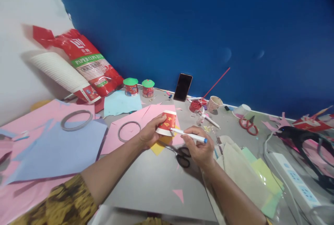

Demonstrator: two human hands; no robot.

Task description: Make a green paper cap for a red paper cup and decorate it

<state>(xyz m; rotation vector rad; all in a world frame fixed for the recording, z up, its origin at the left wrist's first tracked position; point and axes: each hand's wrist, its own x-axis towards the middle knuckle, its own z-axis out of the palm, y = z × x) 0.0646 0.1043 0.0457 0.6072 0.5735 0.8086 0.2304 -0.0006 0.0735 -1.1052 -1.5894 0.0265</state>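
My left hand [151,131] is closed round a red and white paper cup [167,123] printed with a yellow star and characters. The cup is held upside down or tilted above the pink paper; which, I cannot tell. Between the fingers of my right hand [200,148] is a white marker pen [191,135] with a blue end. Its tip touches or nearly touches the cup's side near the lower edge. Below the hands lie black-handled scissors [183,157] and a yellow paper sheet [156,147].
Blue paper [62,152] and pink sheets spread at left, near paper cups in a red bag [88,61]. Two green-topped cups [130,87] stand at the back beside a phone [183,87]. Right lie red-handled scissors [251,128], a cloth [240,169] and a power strip [294,179].
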